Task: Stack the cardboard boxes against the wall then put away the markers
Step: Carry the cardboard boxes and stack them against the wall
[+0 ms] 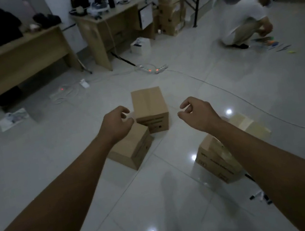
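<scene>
While both arms reach forward over the white tiled floor (56, 173), neither hand has anything in it. Look at the left hand (117, 124): fingers loosely curled, thumb and forefinger apart with a gap between them, hovering in front of two cardboard boxes and gripping nothing. Over on the other side, the right hand (198, 112) mirrors it, fingers hooked inward and relaxed, palm down, empty, held out above bare tile.

Three boxes sit on the floor between and below the arms. The far box (150, 107) stands upright, its printed side facing the camera, just right of the left hand. The near-left box (133, 149) lies at an angle, its corner touching or almost touching the far box, partly covered by the left wrist. The right box (216, 157) rests well apart from those two, tilted in plan, half hidden under the right forearm.

Markers (260, 197) lie on the tile low on the right, dark-capped, just beside that forearm; how many, I cannot tell.

Farther back, two wooden desks (103, 28) stand against the wall, cluttered on top, with a stack of larger cartons (170, 12) beside the staircase. Power strips and white cables (151, 69) trail across the floor. A second person (242, 20) crouches at the far right, blurred, hands down among small colourful items on the tiles.
</scene>
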